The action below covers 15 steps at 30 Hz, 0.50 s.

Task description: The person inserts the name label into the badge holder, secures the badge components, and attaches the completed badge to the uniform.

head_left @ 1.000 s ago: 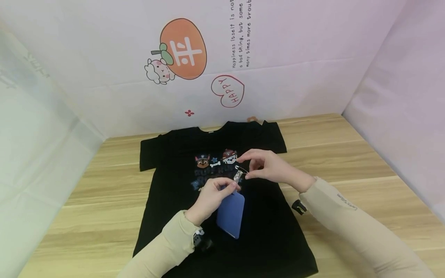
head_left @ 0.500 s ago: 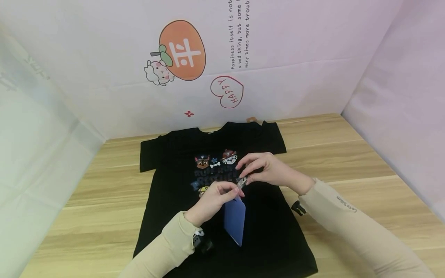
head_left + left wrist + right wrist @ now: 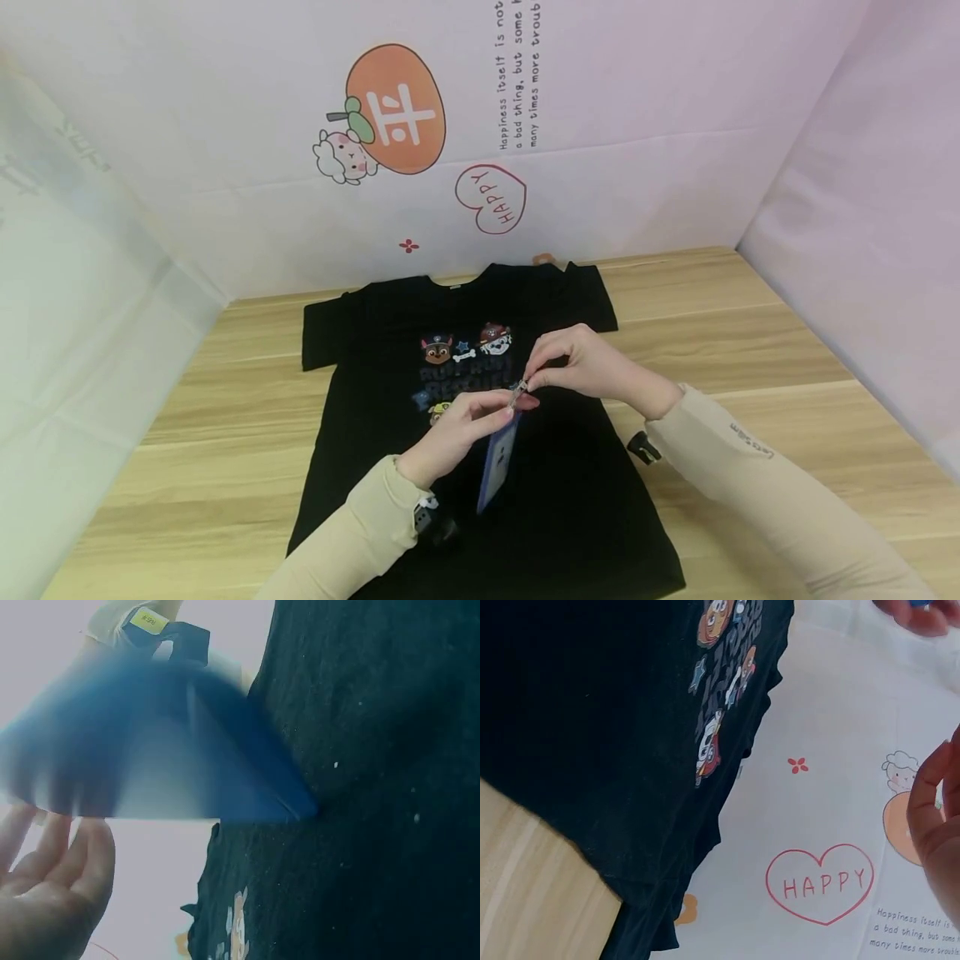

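A blue badge holder (image 3: 497, 471) hangs tilted over a black T-shirt (image 3: 607, 508), its pale face partly turned to me. My left hand (image 3: 453, 433) pinches the clear strap at its top between thumb and fingers. Close by, my right hand (image 3: 581, 367) pinches the small metal safety pin (image 3: 522, 386) at the strap's end; fingertips hide most of it. In the left wrist view, the badge holder (image 3: 157, 750) is a blue blur above the fingers of my left hand (image 3: 56, 889). The right wrist view catches part of my right hand (image 3: 941, 825) at its edge; the pin is out of sight.
The T-shirt lies spread on a wooden table (image 3: 750, 333), its cartoon print (image 3: 457, 362) facing up. White printed cloth (image 3: 637, 125) rises behind the table and along both sides. A black wrist-camera mount (image 3: 643, 448) sits below the right sleeve.
The badge holder has swung round from its plain blue back to show its pale face edge-on. My right fingers have drawn together at the pin, which showed plainly a second ago.
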### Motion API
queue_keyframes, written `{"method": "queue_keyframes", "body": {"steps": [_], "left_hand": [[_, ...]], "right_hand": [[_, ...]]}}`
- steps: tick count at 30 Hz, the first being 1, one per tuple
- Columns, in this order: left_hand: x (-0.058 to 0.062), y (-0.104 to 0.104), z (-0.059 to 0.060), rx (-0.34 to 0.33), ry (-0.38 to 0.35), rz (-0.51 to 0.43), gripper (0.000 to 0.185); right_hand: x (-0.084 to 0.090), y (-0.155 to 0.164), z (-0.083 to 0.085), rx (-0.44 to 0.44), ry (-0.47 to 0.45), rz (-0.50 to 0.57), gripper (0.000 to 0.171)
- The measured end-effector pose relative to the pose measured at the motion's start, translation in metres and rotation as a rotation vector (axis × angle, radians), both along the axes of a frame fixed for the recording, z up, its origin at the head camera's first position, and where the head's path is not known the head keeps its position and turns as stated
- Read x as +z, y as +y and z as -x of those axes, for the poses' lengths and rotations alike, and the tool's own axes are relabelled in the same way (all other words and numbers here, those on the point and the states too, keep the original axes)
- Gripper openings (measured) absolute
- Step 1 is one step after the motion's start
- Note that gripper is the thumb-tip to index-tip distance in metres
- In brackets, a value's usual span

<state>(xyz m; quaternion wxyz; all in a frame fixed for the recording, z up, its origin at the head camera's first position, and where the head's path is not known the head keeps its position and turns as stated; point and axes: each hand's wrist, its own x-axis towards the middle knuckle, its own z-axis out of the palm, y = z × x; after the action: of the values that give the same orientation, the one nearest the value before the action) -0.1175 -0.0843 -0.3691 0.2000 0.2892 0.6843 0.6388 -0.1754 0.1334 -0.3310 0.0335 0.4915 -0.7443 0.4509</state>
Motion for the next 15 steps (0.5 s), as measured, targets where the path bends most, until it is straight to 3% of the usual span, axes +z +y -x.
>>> {"method": "queue_keyframes", "body": {"steps": [5,8,11,15], "left_hand": [[0.0039,-0.0005,-0.0028,0.049,0.0,0.086,0.037],[0.0037,0.0008,-0.0028,0.09,0.005,0.151,0.032],[0.0032,0.0014,-0.0026,0.114,0.006,0.151,0.031],[0.0032,0.0014,-0.0032,0.184,0.092,0.163,0.026]], "right_hand": [[0.0058,-0.0031,-0.0038,-0.115,-0.072,-0.117,0.004],[0.0077,-0.0038,-0.0048,-0.144,-0.128,-0.174,0.004],[0.0087,-0.0042,-0.0051,-0.155,-0.181,-0.199,0.003],[0.0077,-0.0035,-0.0051,-0.165,-0.224,-0.194,0.005]]}}
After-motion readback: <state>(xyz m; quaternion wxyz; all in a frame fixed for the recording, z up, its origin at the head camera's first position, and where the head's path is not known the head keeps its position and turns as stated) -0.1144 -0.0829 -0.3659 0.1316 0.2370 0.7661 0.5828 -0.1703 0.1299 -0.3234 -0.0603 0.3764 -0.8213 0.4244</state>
